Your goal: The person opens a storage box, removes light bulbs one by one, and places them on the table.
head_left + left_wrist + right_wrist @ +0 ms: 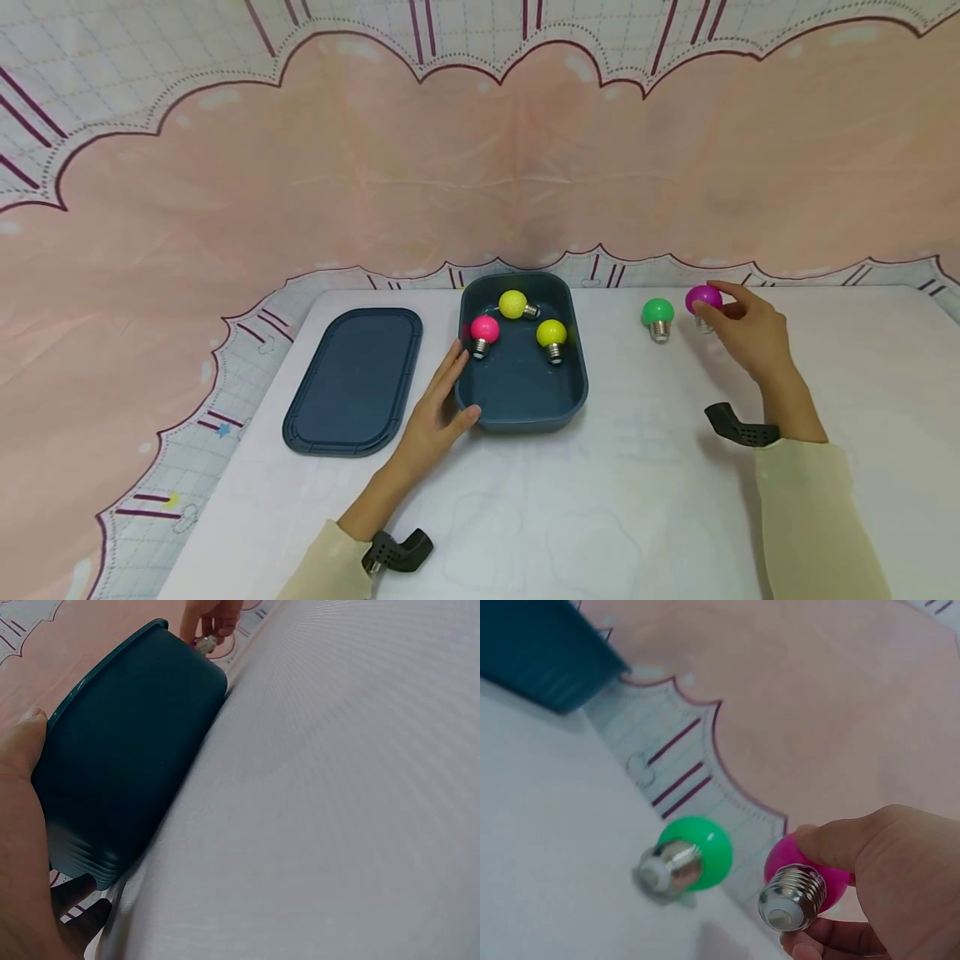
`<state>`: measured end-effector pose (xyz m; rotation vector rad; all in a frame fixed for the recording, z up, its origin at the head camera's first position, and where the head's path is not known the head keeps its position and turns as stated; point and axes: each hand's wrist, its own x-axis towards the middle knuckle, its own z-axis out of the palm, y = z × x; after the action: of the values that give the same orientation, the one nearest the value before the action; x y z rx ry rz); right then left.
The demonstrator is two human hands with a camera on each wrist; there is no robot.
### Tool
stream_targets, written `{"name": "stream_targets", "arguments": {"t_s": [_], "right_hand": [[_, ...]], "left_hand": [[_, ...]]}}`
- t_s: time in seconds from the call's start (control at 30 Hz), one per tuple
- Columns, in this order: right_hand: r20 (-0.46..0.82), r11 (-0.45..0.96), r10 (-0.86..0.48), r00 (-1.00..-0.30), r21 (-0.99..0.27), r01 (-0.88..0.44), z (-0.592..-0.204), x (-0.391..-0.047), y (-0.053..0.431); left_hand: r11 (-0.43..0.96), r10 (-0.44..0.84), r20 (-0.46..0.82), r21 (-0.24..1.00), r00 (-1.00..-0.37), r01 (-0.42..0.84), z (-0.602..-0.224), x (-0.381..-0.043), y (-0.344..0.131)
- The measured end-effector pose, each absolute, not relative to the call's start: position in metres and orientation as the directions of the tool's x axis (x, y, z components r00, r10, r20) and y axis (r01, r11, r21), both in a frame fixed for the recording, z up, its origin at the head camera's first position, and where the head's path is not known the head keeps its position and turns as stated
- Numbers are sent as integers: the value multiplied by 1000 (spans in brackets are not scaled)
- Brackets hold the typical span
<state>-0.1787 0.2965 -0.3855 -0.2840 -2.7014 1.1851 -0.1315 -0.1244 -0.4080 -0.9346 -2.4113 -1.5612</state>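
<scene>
My right hand (752, 333) pinches a purple light bulb (703, 297) by its round top, with the metal screw base hanging down. Just left of it a green light bulb (657, 313) lies on the table. The fingers of my left hand (435, 408) rest along the left side of a dark blue box (525, 408), thumb near its front corner. Inside the box lie a pink bulb (484, 330) and two yellow bulbs, one at the back (513, 304) and another yellow bulb (552, 333) at the right. The left wrist view shows the box wall (127, 735) beside that hand.
A dark blue lid (356, 383) lies flat on the white table (570, 517), left of the box. Behind the table's back edge hangs a peach and white patterned cloth (510, 167). Each wrist carries a black band, such as the right wristband (741, 427).
</scene>
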Motion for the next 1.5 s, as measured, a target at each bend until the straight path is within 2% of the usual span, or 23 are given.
{"name": "stream_targets", "arguments": {"t_s": [0.43, 0.77, 1.23, 1.5], "right_hand": [[19, 669, 241, -970, -728, 152, -414, -188, 305], [66, 710, 251, -966, -690, 138, -417, -193, 303], [39, 721, 229, -973, -678, 142, -414, -195, 298], [38, 724, 227, -973, -675, 142, -413, -194, 299]], "left_hand": [[277, 429, 397, 797, -811, 537, -407, -130, -122], [265, 430, 417, 789, -800, 554, -408, -133, -122], [283, 420, 412, 787, -808, 548, -408, -131, -124], [267, 432, 437, 773, -789, 575, -407, -132, -124]]}}
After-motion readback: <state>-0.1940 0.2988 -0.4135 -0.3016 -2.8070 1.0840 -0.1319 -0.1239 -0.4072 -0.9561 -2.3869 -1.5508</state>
